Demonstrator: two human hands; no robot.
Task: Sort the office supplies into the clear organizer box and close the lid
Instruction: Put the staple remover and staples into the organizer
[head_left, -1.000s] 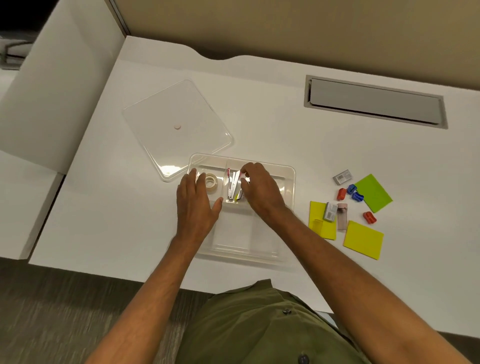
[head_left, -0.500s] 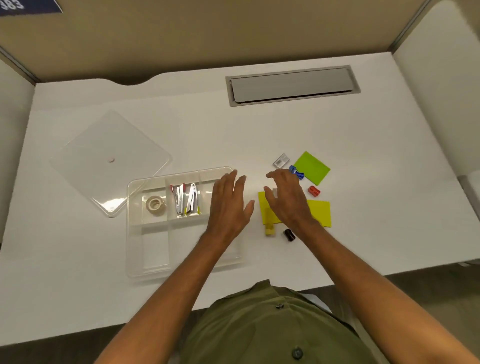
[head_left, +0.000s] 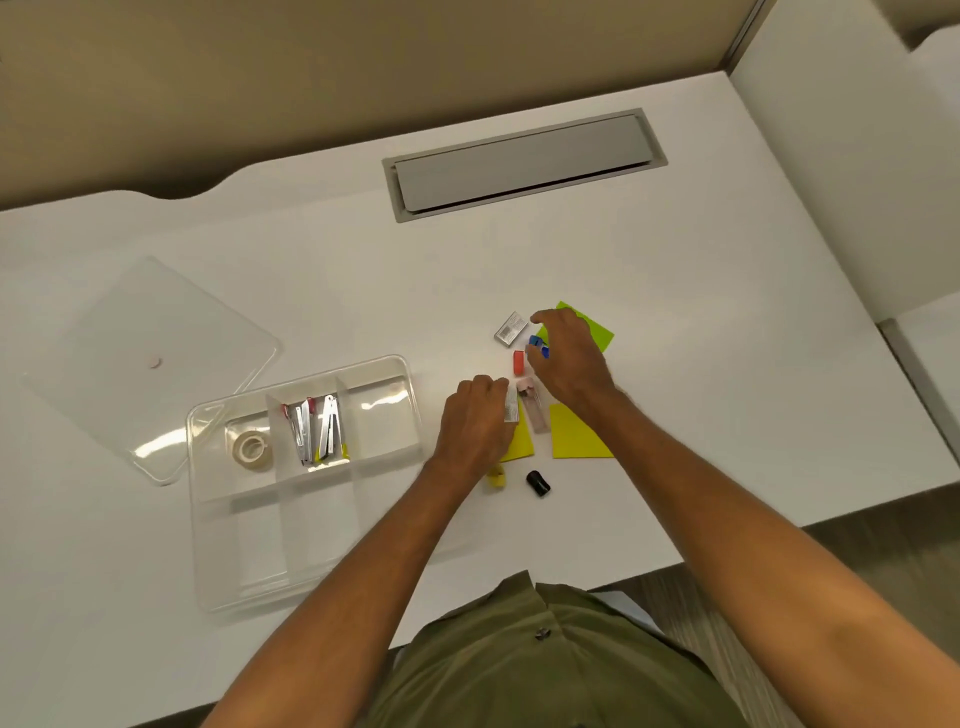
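Observation:
The clear organizer box (head_left: 196, 470) lies open at the left, with a tape roll (head_left: 251, 449) and several staplers (head_left: 314, 428) in its far compartments. Its lid (head_left: 150, 353) lies flat behind it. My left hand (head_left: 475, 423) is curled around a small staple box (head_left: 511, 408) lying on a yellow sticky note (head_left: 521, 441). My right hand (head_left: 569, 358) pinches a blue sharpener (head_left: 537, 343) in front of a green sticky note (head_left: 600, 335). Between the hands lie a red sharpener (head_left: 518, 362) and a pinkish clear case (head_left: 534, 408).
A grey staple box (head_left: 510, 328) lies just left of my right hand. Another yellow note (head_left: 576, 439), a black sharpener (head_left: 538, 483) and a small yellow item (head_left: 497, 477) lie nearer me. A grey cable hatch (head_left: 524, 163) sits at the back of the white desk.
Both hands left the organizer box and moved right to the loose supplies. The left hand closed on the small staple box and the right on the blue sharpener. The view swung right.

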